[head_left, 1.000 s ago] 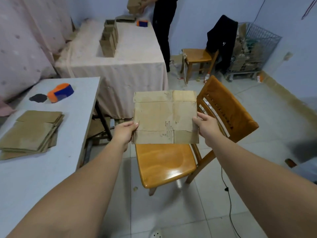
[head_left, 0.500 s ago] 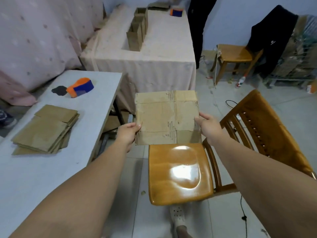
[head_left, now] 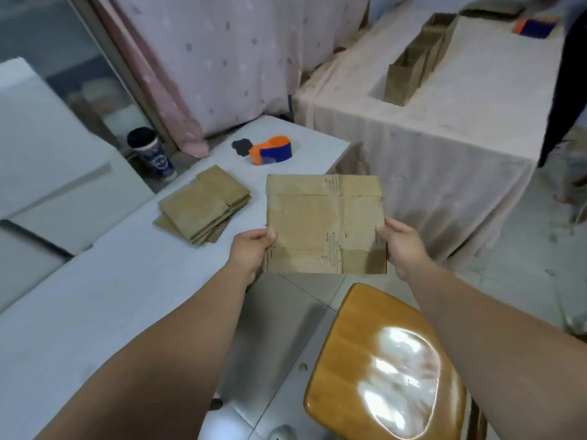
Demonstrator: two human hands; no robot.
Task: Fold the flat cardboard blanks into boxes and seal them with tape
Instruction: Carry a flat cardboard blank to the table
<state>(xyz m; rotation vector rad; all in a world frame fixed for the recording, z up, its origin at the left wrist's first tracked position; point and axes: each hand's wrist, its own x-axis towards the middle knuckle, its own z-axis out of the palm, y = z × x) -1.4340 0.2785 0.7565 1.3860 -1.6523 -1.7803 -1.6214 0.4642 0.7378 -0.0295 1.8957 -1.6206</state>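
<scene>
A flat cardboard blank is held up in front of me, its creases and flaps facing me. My left hand pinches its lower left edge. My right hand pinches its right edge. A stack of several more flat blanks lies on the white table to the left. Beyond the stack sits an orange and blue tape dispenser.
A glossy wooden chair seat is below my right arm. A cloth-covered table behind carries folded boxes and a second tape dispenser. A dark cup stands by the pink curtain. A person in dark clothing stands at far right.
The view has swung left and down toward the white table. Both hands still hold the blank the same way; the chair now sits lower right and the stack nearer the centre.
</scene>
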